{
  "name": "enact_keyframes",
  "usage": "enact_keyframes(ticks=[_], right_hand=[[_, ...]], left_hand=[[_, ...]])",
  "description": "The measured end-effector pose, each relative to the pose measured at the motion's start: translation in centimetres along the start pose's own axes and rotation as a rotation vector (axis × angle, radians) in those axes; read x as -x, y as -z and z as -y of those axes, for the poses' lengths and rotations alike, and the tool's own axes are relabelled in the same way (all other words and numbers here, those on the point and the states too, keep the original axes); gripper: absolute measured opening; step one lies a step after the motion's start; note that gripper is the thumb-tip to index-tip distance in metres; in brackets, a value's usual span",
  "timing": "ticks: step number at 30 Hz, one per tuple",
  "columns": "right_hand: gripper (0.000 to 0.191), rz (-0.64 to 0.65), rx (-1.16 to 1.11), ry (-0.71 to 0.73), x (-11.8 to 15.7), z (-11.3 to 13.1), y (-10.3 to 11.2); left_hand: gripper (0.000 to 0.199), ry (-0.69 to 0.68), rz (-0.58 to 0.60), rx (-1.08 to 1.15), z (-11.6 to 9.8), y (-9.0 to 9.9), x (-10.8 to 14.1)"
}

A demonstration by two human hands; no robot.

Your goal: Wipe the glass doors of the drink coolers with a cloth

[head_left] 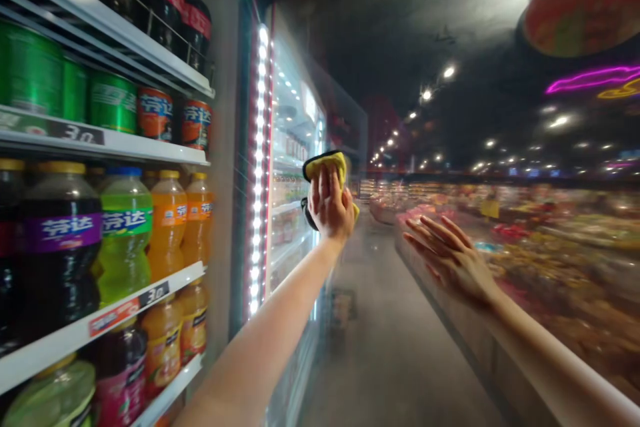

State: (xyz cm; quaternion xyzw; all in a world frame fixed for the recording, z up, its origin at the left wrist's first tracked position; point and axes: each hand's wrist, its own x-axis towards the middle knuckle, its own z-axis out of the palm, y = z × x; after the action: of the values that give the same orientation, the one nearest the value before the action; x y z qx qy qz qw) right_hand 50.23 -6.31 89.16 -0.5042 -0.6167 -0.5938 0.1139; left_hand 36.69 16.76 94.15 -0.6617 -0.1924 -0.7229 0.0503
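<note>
My left hand point(330, 203) is stretched forward in the middle of the view, holding a folded yellow cloth point(327, 163) with a dark edge. The cloth looks pressed flat under the fingers, against what seems to be a clear glass door point(345, 327). To its right, my right hand point(450, 257) is raised with its fingers stretched out and nothing in it. Whether that hand touches the glass cannot be made out.
Drink shelves point(180, 280) with bottles and cans stand at the left, beside a bright light strip point(259, 173). Another lit cooler point(295, 147) lies beyond. A grey floor aisle point(390, 347) runs ahead, with blurred produce displays point(575, 267) at the right.
</note>
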Motion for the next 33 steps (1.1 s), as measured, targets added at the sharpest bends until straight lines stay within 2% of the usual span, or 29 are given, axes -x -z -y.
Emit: enact_keyframes(ticks=[3,5,6,8,10,12,14,16,18,19,21,23,24,25,27,29,30,31,33], right_hand=[[0.054,-0.044,-0.014,0.033,0.0,-0.1,-0.1],[0.051,-0.049,-0.032,0.057,0.4,-0.4,0.3],[0.05,-0.039,-0.038,0.063,0.7,-0.6,0.6],[0.05,-0.014,-0.041,0.067,1.5,-1.2,1.4],[0.052,-0.001,-0.034,0.063,2.4,-2.1,2.3],[0.054,0.009,-0.022,0.049,3.3,-3.1,3.0],[0.058,0.021,-0.019,0.029,3.8,-3.8,3.2],[0.061,0.025,-0.035,0.017,3.9,-4.1,3.0],[0.062,0.023,-0.056,0.008,3.9,-4.1,2.8],[0.062,0.025,-0.064,0.003,3.9,-4.0,2.8],[0.061,0.035,-0.073,0.008,4.0,-4.0,3.1],[0.059,0.048,-0.072,0.029,4.4,-4.3,3.8],[0.059,0.053,-0.069,0.041,4.8,-4.6,4.2],[0.059,0.057,-0.064,0.048,5.2,-4.9,4.7],[0.061,0.07,-0.051,0.042,6.1,-5.7,5.5],[0.063,0.083,-0.045,0.022,6.9,-6.3,5.9],[0.064,0.085,-0.047,0.014,7.2,-6.4,6.0],[0.064,0.084,-0.053,0.009,7.5,-6.5,6.0],[0.063,0.069,-0.071,0.001,7.8,-6.3,5.8]], left_hand=[[0.062,-0.283,0.145,0.027,-1.1,1.4,5.6],[0.06,-0.438,0.258,0.045,0.1,2.8,8.6],[0.059,-0.478,0.298,0.051,1.0,3.3,9.2],[0.058,-0.414,0.293,0.041,2.6,3.6,8.1],[0.06,-0.182,0.186,0.01,2.9,2.7,4.8],[0.063,0.015,0.094,0.006,1.2,1.2,0.9],[0.063,0.063,0.037,0.014,-1.7,-0.2,-1.3],[0.061,-0.012,0.04,0.018,-4.6,-0.9,-0.7],[0.062,-0.141,0.1,0.017,-6.0,-0.5,2.3],[0.062,-0.213,0.146,0.018,-6.0,0.1,4.3],[0.061,-0.369,0.248,0.032,-4.5,1.6,7.9],[0.057,-0.543,0.36,0.065,-2.3,2.9,9.5],[0.056,-0.571,0.396,0.069,-1.5,3.2,9.3],[0.055,-0.537,0.392,0.064,-1.0,3.2,8.4],[0.057,-0.353,0.3,0.04,-1.7,2.2,5.5],[0.059,-0.141,0.166,0.027,-4.5,0.6,2.6],[0.06,-0.079,0.117,0.03,-6.2,-0.2,1.6],[0.06,-0.061,0.097,0.035,-8.0,-0.9,1.3],[0.059,-0.122,0.107,0.049,-10.7,-1.5,2.6]])
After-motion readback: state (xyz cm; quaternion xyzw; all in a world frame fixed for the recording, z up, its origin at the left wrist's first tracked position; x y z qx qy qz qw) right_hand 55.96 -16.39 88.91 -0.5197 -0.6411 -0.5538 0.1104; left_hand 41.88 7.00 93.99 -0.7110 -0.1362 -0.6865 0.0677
